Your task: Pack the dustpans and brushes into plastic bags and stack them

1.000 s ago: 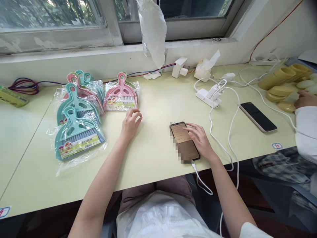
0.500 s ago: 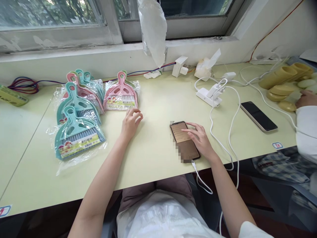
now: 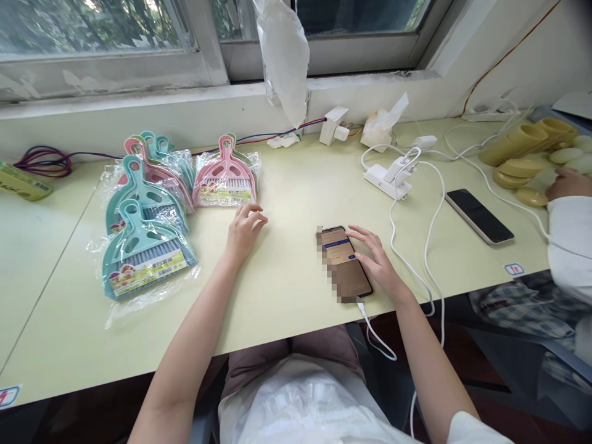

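Observation:
A phone (image 3: 345,265) with its screen lit lies on the table, a white cable plugged into its lower end. Over its right edge is my right hand (image 3: 375,258), fingers apart, the fingertips at the screen and nothing held. My left hand (image 3: 243,234) rests on the table with its fingers loosely curled and apart, holding nothing. Just beyond it lies a pink dustpan and brush set (image 3: 226,179) in clear wrapping. Left of that hand, a teal set (image 3: 148,253) sits in front of more wrapped teal and pink sets.
A white power strip (image 3: 387,180) with cables stands behind the phone. A second phone (image 3: 480,216), dark, lies to the right. Yellow cylinders (image 3: 520,143) and another person's hand (image 3: 568,185) are at the far right. A plastic bag (image 3: 284,58) hangs by the window.
On the phone screen, a blue bar and a blue button now show. My right hand's fingers have shifted slightly off the screen toward its right edge. My left hand has stayed in place.

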The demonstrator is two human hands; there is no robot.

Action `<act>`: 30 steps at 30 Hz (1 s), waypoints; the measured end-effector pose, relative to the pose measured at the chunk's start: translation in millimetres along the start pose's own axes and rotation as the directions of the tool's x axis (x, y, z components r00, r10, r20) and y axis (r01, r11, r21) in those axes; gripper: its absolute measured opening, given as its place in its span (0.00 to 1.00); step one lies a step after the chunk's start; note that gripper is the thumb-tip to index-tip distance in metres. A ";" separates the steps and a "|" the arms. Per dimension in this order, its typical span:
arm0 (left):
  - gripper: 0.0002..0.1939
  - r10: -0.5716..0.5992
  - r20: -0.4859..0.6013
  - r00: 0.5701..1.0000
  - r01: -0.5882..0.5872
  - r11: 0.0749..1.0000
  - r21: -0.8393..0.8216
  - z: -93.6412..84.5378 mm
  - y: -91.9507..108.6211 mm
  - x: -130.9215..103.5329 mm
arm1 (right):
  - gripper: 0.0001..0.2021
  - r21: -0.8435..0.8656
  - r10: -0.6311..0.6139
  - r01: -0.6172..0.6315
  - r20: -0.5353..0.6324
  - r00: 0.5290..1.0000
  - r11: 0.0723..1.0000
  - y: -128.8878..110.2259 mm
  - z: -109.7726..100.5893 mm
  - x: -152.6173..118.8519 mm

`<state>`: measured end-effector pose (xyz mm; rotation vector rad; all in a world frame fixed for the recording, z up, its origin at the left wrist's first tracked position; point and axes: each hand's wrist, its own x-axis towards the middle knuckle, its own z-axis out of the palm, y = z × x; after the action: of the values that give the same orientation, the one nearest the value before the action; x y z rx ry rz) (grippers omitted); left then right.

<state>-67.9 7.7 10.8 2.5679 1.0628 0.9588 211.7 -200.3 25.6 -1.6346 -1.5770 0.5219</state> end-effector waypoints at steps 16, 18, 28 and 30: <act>0.04 -0.001 -0.013 1.000 0.001 1.000 -0.025 -1.8 6.6 1.4 | 0.25 0.018 0.047 -0.046 -0.027 0.999 0.999 3.0 2.9 0.3; 0.04 -0.008 -0.024 1.000 0.008 1.000 -0.019 -1.7 6.7 1.6 | 0.24 0.007 0.043 -0.042 -0.027 0.999 0.999 2.9 3.6 0.7; 0.12 -0.112 -0.019 0.993 0.110 0.988 -0.105 -0.1 3.9 -0.4 | 0.20 -0.057 0.012 -0.014 -0.044 0.999 0.998 2.4 5.4 2.2; 0.14 -0.090 -0.029 0.996 0.086 0.989 -0.117 -0.5 4.3 0.0 | 0.19 -0.058 0.011 -0.014 -0.055 0.998 0.998 1.9 5.8 2.3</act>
<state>-65.8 4.6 13.0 2.4000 1.0860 1.0149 208.9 -196.5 21.1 -1.6889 -1.5560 0.4383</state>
